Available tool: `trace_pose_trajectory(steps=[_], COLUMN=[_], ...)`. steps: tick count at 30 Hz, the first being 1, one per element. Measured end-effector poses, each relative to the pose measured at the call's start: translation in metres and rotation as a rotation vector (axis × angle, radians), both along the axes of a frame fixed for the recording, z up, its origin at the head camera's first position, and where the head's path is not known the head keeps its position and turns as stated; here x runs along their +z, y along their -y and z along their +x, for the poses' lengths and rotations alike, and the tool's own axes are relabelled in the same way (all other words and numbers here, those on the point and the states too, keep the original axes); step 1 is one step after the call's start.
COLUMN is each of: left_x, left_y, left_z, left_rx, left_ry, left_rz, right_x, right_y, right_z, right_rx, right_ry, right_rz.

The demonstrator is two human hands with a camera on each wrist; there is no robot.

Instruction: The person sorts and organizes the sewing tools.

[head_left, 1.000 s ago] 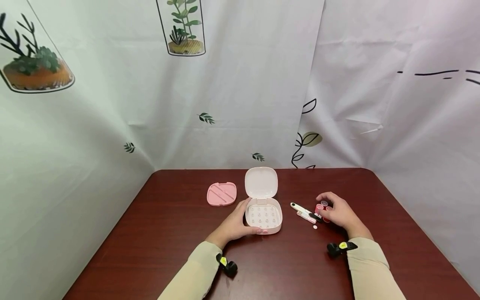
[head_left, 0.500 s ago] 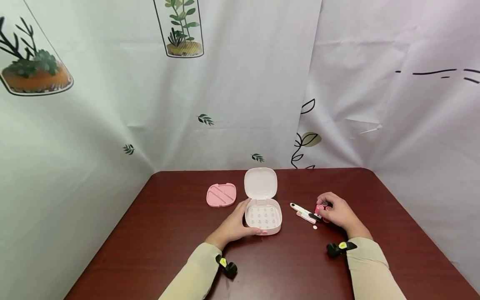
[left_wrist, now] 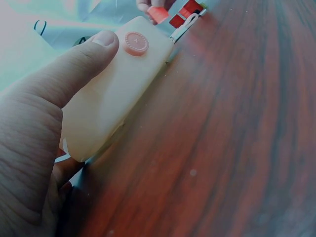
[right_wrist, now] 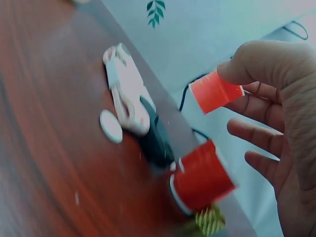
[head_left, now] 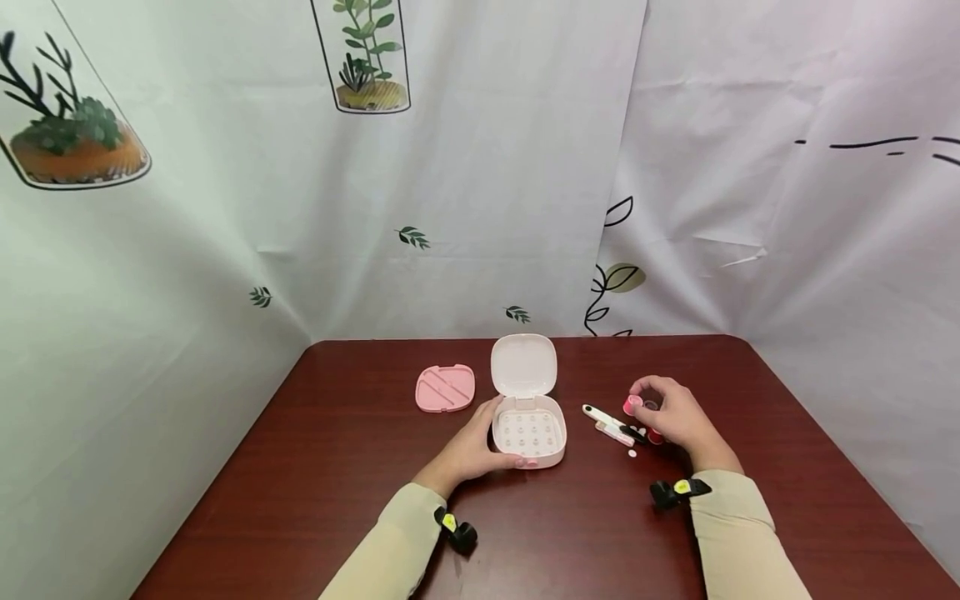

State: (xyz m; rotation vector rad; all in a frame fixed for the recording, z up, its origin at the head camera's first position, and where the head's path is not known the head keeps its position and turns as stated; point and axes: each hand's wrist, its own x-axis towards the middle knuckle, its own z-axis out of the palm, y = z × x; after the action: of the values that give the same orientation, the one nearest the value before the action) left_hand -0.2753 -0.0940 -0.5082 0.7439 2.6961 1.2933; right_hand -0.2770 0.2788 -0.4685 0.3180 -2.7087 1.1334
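Observation:
My left hand [head_left: 472, 446] grips the left side of an open white sewing box [head_left: 556, 454]. In the left wrist view its thumb presses the front wall beside a round pink button catch [left_wrist: 137, 43]. Rows of small pegs stand inside the box, and its lid [head_left: 524, 365] is raised at the back. My right hand [head_left: 678, 417] pinches a coral-pink thread spool [right_wrist: 212, 92] between thumb and fingers, held above the table. Below it in the right wrist view lies a red thread spool [right_wrist: 203, 177], near a white tool with a black end [right_wrist: 157, 138].
Left of the box lies a pink divided tray [head_left: 445, 389]. A small white disc [right_wrist: 111, 126] sits beside the slim tools [head_left: 611, 429]. Near the red spool is a ribbed gold piece [right_wrist: 210, 219]. A printed curtain [head_left: 480, 167] hangs behind the table [head_left: 345, 500].
My right hand has lifted the coral-pink spool away from the other spools, slightly up and to the left. My left hand has stayed on the box.

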Motion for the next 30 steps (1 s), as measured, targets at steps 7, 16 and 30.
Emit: trace_pose_trajectory(steps=[7, 16, 30], left_x=[0.003, 0.002, 0.002], left_y=[0.000, -0.001, -0.001], left_z=[0.002, 0.001, 0.000], left_rx=[0.001, 0.006, 0.002], left_ry=[0.012, 0.002, 0.006], left_rz=[0.006, -0.013, -0.001], right_x=[0.010, 0.017, 0.021], right_y=[0.023, 0.056, 0.095], right_z=[-0.004, -0.008, -0.008], right_rx=[0.028, 0.083, 0.094], right_ry=[-0.093, -0.159, -0.085], right_rz=[0.039, 0.002, -0.029])
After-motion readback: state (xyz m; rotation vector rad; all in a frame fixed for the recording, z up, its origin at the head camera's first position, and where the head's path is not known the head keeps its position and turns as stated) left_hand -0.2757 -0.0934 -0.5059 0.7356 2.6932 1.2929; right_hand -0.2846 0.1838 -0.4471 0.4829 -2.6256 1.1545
